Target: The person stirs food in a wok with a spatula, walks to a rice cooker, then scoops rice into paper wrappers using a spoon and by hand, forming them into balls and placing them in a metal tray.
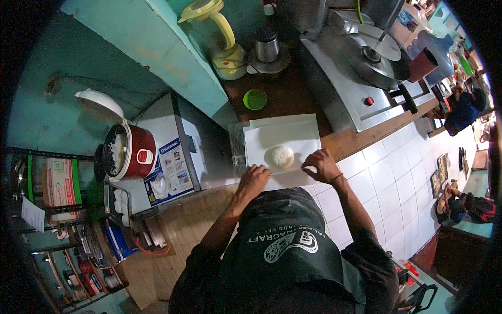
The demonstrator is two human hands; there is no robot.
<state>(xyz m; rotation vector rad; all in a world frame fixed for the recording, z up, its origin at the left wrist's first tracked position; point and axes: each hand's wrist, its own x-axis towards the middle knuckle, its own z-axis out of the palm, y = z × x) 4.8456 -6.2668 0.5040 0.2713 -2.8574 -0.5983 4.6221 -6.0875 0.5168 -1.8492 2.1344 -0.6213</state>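
Note:
A rounded mound of white rice (283, 157) sits near the close edge of a white paper sheet (261, 139) on the counter before me. At the sheet's near left corner my left hand (255, 181) has its fingers curled onto the edge. My right hand (322, 167) pinches the near right corner between thumb and fingers. The rice lies between both hands, touched by neither. More sheets show beneath and behind the top one.
A green bowl (255, 99) and a yellow-lidded blender (229, 62) stand beyond the paper. On the right is a steel stove (345, 78) with a lidded pan (382, 74). An open red rice cooker (139, 151) holds rice at left. People (466, 206) sit far right.

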